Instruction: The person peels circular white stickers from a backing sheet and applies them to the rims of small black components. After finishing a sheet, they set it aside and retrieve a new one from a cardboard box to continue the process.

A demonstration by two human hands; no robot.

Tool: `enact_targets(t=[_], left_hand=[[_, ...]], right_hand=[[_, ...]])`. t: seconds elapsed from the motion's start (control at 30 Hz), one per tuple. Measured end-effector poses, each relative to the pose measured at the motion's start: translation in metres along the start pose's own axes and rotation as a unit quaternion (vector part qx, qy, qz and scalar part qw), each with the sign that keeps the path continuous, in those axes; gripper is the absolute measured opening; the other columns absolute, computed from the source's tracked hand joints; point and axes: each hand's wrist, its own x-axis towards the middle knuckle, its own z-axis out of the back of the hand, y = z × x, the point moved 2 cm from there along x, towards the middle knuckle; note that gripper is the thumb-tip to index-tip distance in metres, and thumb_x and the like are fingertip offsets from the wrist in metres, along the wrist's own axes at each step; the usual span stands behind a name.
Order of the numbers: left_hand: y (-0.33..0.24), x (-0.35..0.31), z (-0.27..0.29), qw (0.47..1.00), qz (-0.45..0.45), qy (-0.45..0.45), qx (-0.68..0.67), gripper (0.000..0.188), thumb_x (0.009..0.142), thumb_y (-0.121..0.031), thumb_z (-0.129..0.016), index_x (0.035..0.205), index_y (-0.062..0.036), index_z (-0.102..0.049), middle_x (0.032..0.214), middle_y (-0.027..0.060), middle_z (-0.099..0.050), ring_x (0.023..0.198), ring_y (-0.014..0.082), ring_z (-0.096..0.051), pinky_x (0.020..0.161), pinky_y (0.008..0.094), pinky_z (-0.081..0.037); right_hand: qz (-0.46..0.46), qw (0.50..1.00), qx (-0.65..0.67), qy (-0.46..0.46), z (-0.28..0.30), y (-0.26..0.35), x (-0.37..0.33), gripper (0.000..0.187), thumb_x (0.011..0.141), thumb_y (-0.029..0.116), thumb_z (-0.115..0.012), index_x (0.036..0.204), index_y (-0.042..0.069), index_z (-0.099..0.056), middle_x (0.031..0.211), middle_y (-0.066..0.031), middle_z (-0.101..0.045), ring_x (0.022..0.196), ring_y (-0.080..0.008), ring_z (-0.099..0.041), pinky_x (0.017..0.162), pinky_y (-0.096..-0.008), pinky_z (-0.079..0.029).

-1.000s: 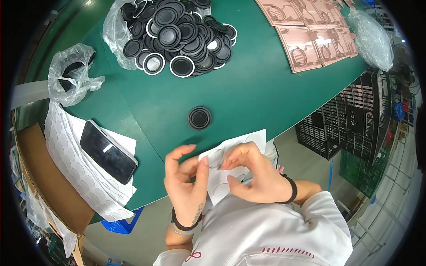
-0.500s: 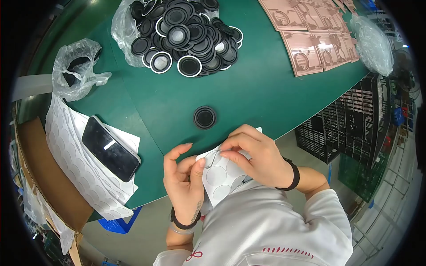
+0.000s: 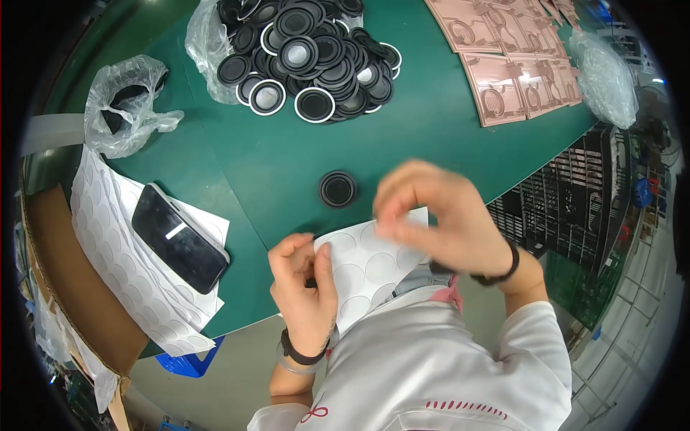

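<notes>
My left hand (image 3: pixel 303 291) pinches the left edge of a white sheet of round stickers (image 3: pixel 379 269) between thumb and fingers, in front of my lap at the table's near edge. My right hand (image 3: pixel 449 219) hovers over the sheet's upper right part. Its fingertips are smeared by motion, so whether a sticker is in them cannot be made out. A single round black part (image 3: pixel 338 189) with raised rings lies flat on the green table, just beyond the sheet and apart from both hands.
A heap of black ring-shaped parts (image 3: pixel 315 105), some white-rimmed, lies at the back. Pink moulded panels (image 3: pixel 492 100) and a clear plastic bundle (image 3: pixel 604 79) are back right. At left are more sticker sheets (image 3: pixel 108 244), a phone (image 3: pixel 180 241), a plastic bag (image 3: pixel 126 136) and a cardboard box (image 3: pixel 79 266).
My right hand has moved up and right, away from my left thumb. More of the sheet's stickers now show, while my left hand keeps its hold on the edge.
</notes>
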Motion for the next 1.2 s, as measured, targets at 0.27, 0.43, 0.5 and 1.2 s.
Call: enact_targets(t=[0.27, 0.43, 0.5, 1.2], left_hand=[[0.004, 0.003, -0.004, 0.965, -0.213, -0.021, 0.151, 0.024, 0.09, 0.008, -0.057, 0.112, -0.0022, -0.061, 0.083, 0.0107, -0.06, 0.066, 0.0184, -0.058, 0.061, 0.0278, -0.046], [-0.001, 0.006, -0.005, 0.965, -0.2, 0.009, 0.169, 0.042, 0.084, 0.014, -0.053, 0.118, -0.0075, -0.066, 0.087, 0.011, -0.058, 0.071, 0.0214, -0.058, 0.063, 0.0292, -0.047], [-0.002, 0.007, -0.006, 0.965, -0.203, 0.005, 0.165, 0.049, 0.083, 0.015, -0.052, 0.122, -0.01, -0.066, 0.086, 0.0099, -0.056, 0.07, 0.0207, -0.057, 0.063, 0.0291, -0.047], [-0.004, 0.007, -0.009, 0.957, -0.186, 0.02, 0.222, 0.059, 0.077, 0.016, -0.054, 0.128, -0.0123, -0.064, 0.083, 0.0075, -0.05, 0.067, 0.0203, -0.053, 0.062, 0.0297, -0.047]], right_hand=[[-0.133, 0.99, -0.037, 0.026, 0.004, -0.02, 0.028, 0.009, 0.085, 0.006, -0.073, 0.088, -0.001, -0.069, 0.101, -0.0048, -0.06, 0.077, -0.0084, -0.057, 0.066, -0.0214, -0.047], [-0.146, 0.989, -0.03, 0.013, 0.002, -0.021, 0.03, 0.009, 0.085, 0.005, -0.074, 0.087, -0.002, -0.069, 0.099, -0.0046, -0.06, 0.073, -0.0077, -0.056, 0.063, -0.021, -0.046], [-0.149, 0.988, -0.036, 0.012, 0.002, -0.02, 0.031, 0.009, 0.084, 0.005, -0.074, 0.087, -0.002, -0.069, 0.098, -0.0043, -0.06, 0.07, -0.0069, -0.055, 0.06, -0.0209, -0.046], [-0.132, 0.989, -0.07, -0.005, -0.001, -0.026, 0.032, 0.011, 0.084, 0.002, -0.074, 0.089, -0.004, -0.067, 0.096, -0.003, -0.059, 0.064, -0.0048, -0.053, 0.055, -0.0201, -0.044]])
